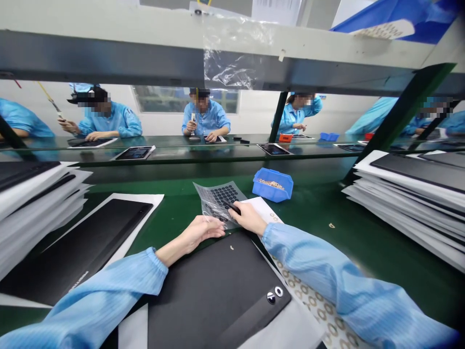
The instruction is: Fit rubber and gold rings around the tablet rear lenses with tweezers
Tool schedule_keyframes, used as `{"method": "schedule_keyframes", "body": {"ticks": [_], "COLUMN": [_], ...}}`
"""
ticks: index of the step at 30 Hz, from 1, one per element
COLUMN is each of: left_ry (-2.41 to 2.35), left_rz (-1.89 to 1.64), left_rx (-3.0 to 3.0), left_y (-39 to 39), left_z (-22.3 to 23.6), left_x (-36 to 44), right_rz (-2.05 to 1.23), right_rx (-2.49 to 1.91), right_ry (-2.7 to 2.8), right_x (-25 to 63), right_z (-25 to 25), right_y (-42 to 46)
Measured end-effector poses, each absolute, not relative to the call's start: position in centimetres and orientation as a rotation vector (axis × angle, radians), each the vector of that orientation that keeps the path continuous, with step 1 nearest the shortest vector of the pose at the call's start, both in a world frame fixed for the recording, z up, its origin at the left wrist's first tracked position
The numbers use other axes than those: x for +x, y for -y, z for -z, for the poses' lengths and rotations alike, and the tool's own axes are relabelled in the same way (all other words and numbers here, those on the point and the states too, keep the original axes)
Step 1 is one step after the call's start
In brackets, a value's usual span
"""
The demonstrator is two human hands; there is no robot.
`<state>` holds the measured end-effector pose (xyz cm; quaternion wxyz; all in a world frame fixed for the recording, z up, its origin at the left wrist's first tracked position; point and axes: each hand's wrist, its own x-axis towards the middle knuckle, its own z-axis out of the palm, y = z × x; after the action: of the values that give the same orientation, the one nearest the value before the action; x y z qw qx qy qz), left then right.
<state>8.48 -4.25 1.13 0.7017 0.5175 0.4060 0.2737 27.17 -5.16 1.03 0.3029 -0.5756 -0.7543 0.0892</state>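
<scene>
Black slim tool [233,208], pinched in the right grip [250,218], hung over the sticker sheet [222,195] beyond the tablet [209,281]; whether the left grip [203,230] pinched was unclear.

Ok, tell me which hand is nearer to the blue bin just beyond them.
Right. The right hand is on the near side of the blue bin, a little to its left; the left hand is farther left and nearer the wearer.

You are wearing loose pale-blue sleeves [337,274], wrinkling and showing fine, faint lines; gathered cuffs [268,236] are finishing them, and your left hand [201,232] and right hand [249,217] are showing bare.
</scene>
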Motion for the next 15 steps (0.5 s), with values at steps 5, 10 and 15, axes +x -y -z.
{"method": "schedule_keyframes", "body": {"ticks": [5,10,15], "left_ry": [-0.894,-0.891,-0.892], "left_rz": [-0.616,-0.63,-0.628], "left_rx": [1.17,1.183,1.197], "left_y": [4.4,4.6,4.6], "left_z": [-1.2,-1.2,-1.1], "left_x": [8.6,8.7,8.7], "right_rz": [-0.222,-0.286,-0.332], "right_rx": [-1.324,-1.198,-1.224], "right_ry": [2.077,2.136,2.103], "right_x": [26.6,26.3,26.0], "right_z": [-0.9,-1.3,-1.3], "right_y": [5.8,6.3,6.4]}}
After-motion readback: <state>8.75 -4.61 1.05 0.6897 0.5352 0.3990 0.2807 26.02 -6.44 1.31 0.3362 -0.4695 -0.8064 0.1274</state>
